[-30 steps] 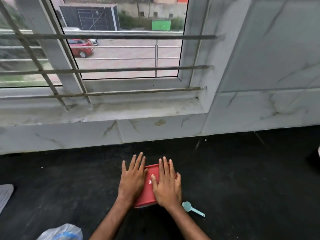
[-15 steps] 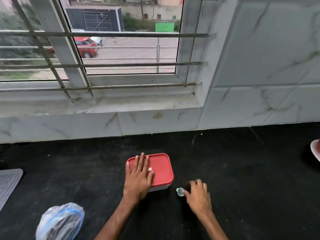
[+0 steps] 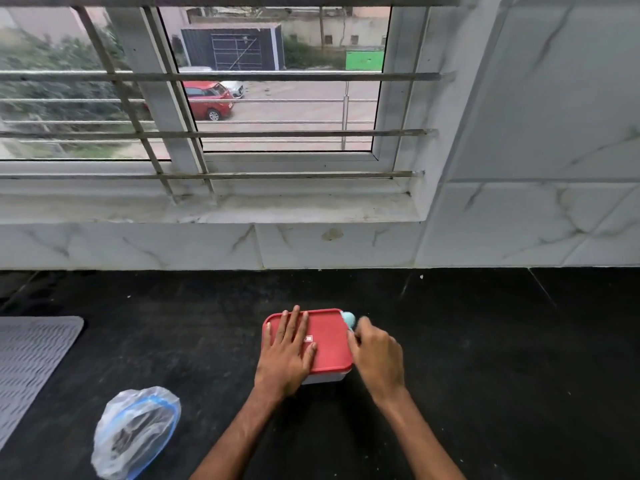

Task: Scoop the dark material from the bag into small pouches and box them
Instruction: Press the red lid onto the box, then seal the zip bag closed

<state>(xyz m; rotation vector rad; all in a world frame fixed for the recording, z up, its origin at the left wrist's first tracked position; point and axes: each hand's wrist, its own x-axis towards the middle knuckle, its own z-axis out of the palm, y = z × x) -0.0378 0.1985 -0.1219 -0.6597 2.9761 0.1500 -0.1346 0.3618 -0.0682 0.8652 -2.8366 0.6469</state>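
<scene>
A white box with a red lid (image 3: 329, 344) stands on the black counter (image 3: 485, 358), its lid on. My left hand (image 3: 285, 355) lies flat on the left half of the lid, fingers spread. My right hand (image 3: 377, 358) is at the box's right edge, holding a small pale teal scoop (image 3: 348, 318) whose bowl sticks up over the lid's far right corner. A clear plastic bag (image 3: 135, 434) with a blue zip strip and dark material inside lies at the lower left. No pouches are visible.
A grey ribbed mat (image 3: 31, 362) lies at the left edge of the counter. Behind the counter rises a white marble wall (image 3: 519, 230) and a barred window with a sill (image 3: 242, 206).
My right hand left the lid, picked the teal scoop up off the counter to the right of the box, and raised it to the lid's far right corner. The left hand stayed on the lid.
</scene>
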